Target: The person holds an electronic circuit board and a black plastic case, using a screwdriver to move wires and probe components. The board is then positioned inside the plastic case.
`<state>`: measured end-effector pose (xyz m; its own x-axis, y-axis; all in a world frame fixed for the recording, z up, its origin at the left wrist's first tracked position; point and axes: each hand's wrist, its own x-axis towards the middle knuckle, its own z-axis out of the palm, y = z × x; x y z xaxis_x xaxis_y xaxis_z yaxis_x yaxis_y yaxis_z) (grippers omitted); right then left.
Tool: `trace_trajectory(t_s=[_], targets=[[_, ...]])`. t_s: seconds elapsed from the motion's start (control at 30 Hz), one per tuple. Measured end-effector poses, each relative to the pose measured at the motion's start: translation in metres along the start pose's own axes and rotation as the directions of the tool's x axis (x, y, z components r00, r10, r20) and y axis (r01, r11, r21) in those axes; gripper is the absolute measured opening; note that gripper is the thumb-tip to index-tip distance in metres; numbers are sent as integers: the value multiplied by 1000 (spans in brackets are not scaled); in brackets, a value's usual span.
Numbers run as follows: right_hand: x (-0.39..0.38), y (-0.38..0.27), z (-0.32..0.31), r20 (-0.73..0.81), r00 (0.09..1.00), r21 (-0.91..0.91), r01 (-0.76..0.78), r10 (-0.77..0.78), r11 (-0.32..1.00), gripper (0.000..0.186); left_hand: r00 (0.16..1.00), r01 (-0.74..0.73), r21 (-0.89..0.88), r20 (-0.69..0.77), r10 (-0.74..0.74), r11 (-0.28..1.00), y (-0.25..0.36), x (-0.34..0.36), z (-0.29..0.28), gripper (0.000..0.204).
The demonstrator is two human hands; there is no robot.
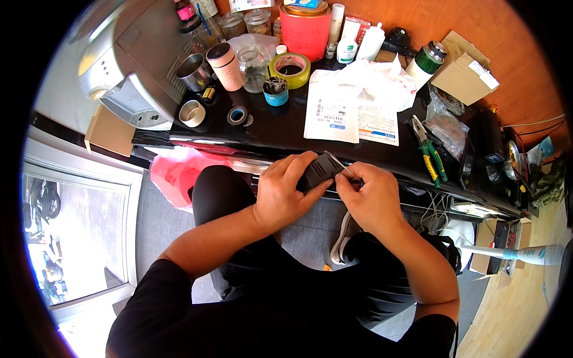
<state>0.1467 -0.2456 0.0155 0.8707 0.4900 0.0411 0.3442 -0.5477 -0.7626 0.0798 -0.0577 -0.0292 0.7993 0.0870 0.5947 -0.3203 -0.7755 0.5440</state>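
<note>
My left hand is wrapped round a small black vented plastic box, which it holds tilted just in front of the table edge. The fingers of my right hand pinch a thin metal piece against the right end of the box. Its kind cannot be made out, and the fingertips partly hide it. Both forearms reach up from below, over my lap. On the table to the right lie pliers with green and yellow handles.
White printed papers lie on the black table. Behind them stand a red canister, a yellow tape roll, a glass jar and a pink tumbler. A grey machine stands left, a cardboard box right.
</note>
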Motion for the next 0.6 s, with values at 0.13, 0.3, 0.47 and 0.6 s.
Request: trace_trajectory(t_s=[0.13,0.3,0.47,0.6], targets=[[-1,-2,-6,106,982,161,-169,153,972,21,1000,-11,-17,9,12,1000,4,0,-1,53],[2,1,-8,144,975,95,-186,172,978,23,999,5,-23,47,-3,1000,3,-2,-2,53],[-2,-3,-5,72,994,76,-91,86,993,20,1000,22,-51,17,-21,998,4,-2,-2,52],[-4,-9,4,-92,981,-168,154,-171,974,15,999,-7,-29,-38,6,1000,0,-2,3,53]])
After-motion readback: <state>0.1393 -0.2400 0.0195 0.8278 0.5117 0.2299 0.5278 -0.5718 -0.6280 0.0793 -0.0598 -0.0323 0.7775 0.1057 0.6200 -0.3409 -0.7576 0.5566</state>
